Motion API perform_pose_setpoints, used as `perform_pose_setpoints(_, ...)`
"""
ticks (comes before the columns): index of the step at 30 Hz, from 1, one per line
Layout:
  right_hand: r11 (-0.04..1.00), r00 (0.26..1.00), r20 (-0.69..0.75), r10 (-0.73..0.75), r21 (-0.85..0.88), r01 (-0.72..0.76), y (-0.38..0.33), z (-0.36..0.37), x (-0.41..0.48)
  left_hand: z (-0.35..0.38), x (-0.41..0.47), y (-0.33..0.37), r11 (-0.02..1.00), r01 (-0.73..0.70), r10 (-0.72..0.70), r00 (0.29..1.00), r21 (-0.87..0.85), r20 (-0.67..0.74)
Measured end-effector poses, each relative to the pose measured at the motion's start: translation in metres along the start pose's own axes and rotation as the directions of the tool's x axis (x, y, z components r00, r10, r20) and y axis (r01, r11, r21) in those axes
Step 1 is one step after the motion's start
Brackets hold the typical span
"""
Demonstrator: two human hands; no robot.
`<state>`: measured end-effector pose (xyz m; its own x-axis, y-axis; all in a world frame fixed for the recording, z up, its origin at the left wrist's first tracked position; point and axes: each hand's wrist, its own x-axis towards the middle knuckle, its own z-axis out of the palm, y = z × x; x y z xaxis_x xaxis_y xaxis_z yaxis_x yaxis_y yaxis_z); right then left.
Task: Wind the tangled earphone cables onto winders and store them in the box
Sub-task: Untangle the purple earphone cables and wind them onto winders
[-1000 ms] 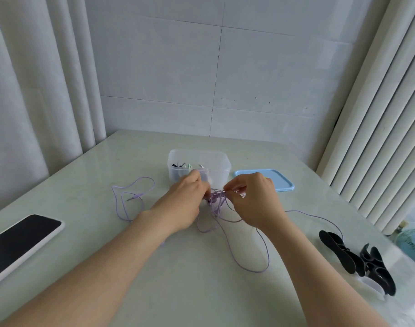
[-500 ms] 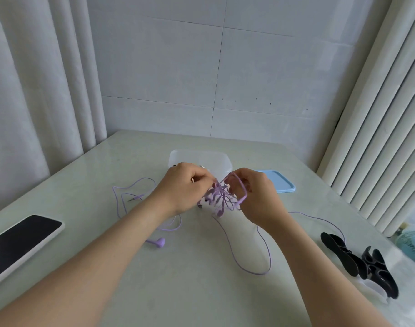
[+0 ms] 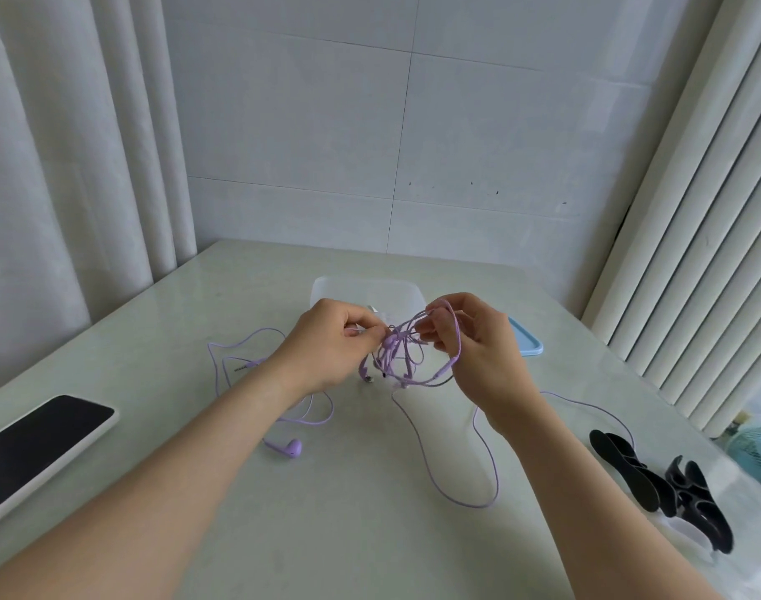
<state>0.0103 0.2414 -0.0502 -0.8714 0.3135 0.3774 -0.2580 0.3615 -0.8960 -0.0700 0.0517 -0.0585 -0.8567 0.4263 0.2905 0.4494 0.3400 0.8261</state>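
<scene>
Two pinching points: purple cable tangle (image 3: 398,355) between left hand (image 3: 327,346) and right hand (image 3: 478,344).

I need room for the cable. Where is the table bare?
Bare: pale table nearer than the purple earphone cable loop; also behind the black phone, left of the clear plastic box. Crowded: beside the black winders.

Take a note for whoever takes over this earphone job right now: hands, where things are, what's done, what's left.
Left hand pinches the knot of the purple cable; right hand holds a loop of it, above the table.
One earbud lies on the table. Box stands open behind the hands, lid to its right; black winders at right, untouched.
Done: none visible. Left: untangle, wind, box it.
</scene>
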Motion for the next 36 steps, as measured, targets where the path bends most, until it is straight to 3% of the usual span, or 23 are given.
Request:
perform_pose_setpoints(4,0.985,0.993,0.021,0.117,0.125,-0.119,-0.002,-0.002,0.001,-0.003,0.003,-0.005,1.0,-0.007,0.007,1.0,0.021,-0.011)
perform_pose_setpoints(8,0.987,0.99,-0.033,0.139,0.091,-0.135,0.0,-0.005,0.001,-0.003,0.003,-0.007,0.998,-0.003,0.006,0.999,0.067,-0.047)
perform_pose_setpoints(11,0.984,0.984,-0.099,0.151,-0.084,-0.159,-0.001,-0.004,-0.001,0.0,0.0,-0.001,0.996,-0.024,0.03,0.997,0.081,-0.065)
perform_pose_setpoints(15,0.911,0.984,-0.176,0.001,-0.406,-0.073,0.005,-0.002,0.0,0.003,-0.006,0.005,0.986,-0.103,0.109,0.993,0.128,-0.04)
perform_pose_setpoints(18,0.888,0.993,-0.055,-0.109,-0.455,0.072,0.001,0.004,-0.005,0.006,-0.009,0.009,0.965,-0.164,0.17,0.985,0.203,-0.015)
perform_pose_setpoints(21,0.84,0.99,0.101,-0.095,-0.526,0.134,-0.001,0.007,-0.009,0.009,-0.01,0.012,0.968,-0.16,0.166,0.986,0.193,-0.015)
perform_pose_setpoints(27,0.874,0.992,0.124,0.031,-0.484,0.034,0.0,0.004,-0.009,0.007,-0.006,0.004,0.993,-0.073,0.074,0.997,0.09,-0.013)
perform_pose_setpoints(36,0.873,0.997,-0.032,-0.069,-0.485,0.045,0.0,0.002,-0.005,0.008,-0.008,0.01,0.998,0.034,-0.034,0.999,-0.051,0.0)
